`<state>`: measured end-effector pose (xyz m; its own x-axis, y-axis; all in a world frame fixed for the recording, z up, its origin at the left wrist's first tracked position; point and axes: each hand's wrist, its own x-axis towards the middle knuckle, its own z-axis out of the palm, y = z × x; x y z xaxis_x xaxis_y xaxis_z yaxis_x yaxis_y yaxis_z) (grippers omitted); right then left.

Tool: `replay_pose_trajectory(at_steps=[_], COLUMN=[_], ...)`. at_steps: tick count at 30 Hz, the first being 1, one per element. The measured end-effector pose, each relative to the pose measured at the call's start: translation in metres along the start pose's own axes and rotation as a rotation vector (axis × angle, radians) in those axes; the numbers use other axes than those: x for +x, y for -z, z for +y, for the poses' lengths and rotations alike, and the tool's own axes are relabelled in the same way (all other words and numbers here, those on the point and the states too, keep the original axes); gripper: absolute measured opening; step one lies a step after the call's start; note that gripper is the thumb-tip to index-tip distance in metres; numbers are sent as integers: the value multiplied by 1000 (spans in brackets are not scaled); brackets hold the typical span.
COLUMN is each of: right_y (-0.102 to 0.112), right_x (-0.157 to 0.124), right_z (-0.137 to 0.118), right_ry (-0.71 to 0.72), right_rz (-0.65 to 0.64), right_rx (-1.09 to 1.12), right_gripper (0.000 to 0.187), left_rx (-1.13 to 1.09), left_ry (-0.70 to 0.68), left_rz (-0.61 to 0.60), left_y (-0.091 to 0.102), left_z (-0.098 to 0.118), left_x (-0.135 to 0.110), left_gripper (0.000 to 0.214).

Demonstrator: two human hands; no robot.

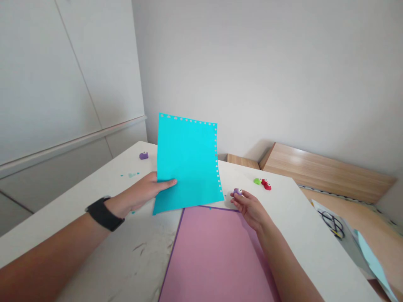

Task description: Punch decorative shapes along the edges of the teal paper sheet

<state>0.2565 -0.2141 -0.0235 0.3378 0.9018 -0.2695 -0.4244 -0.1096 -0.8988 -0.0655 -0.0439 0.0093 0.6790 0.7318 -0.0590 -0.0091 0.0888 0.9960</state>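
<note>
A bright blue sheet of paper [187, 159] is held up over the table, with small punched holes along its top and right edges. My left hand [149, 188] grips its lower left part, thumb in front and the other fingers mostly hidden behind. A black band circles that wrist. Just right of the sheet's lower corner, my right hand [248, 207] pinches a small purple craft punch [237, 191] with an eye on it. The punch appears apart from the paper. Below both hands lies a pink sheet with a purple border [217, 251].
Another purple punch [144, 155] sits at the far left of the white table [302, 235]. A green punch [257, 181] and red ones [266, 184] stand at the right. Blue scraps [132, 174] lie scattered. Beyond the right edge are a wooden headboard [321, 167] and a dark cable [333, 224].
</note>
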Motion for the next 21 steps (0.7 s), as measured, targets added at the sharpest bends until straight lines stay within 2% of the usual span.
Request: replay_pose_trajectory(at_steps=[3, 8, 11, 15, 21], right_y=[2, 0, -5, -21, -55], right_x=[2, 9, 20, 43, 64], right_z=[3, 4, 7, 14, 23], right_ry=[46, 165, 248, 409, 510], right_rz=[40, 124, 154, 162, 90], right_rx=[-131, -501, -693, -948, -1149], right_gripper=[35, 40, 42, 38, 32], left_rx=[-21, -94, -175, -267, -311], left_ry=[-21, -1, 2, 3, 10], left_rz=[53, 110, 189, 272, 301], left_y=[6, 16, 20, 25, 30], left_z=[-3, -7, -11, -18, -29], left_x=[2, 8, 13, 19, 23], left_gripper=[66, 63, 64, 57, 53])
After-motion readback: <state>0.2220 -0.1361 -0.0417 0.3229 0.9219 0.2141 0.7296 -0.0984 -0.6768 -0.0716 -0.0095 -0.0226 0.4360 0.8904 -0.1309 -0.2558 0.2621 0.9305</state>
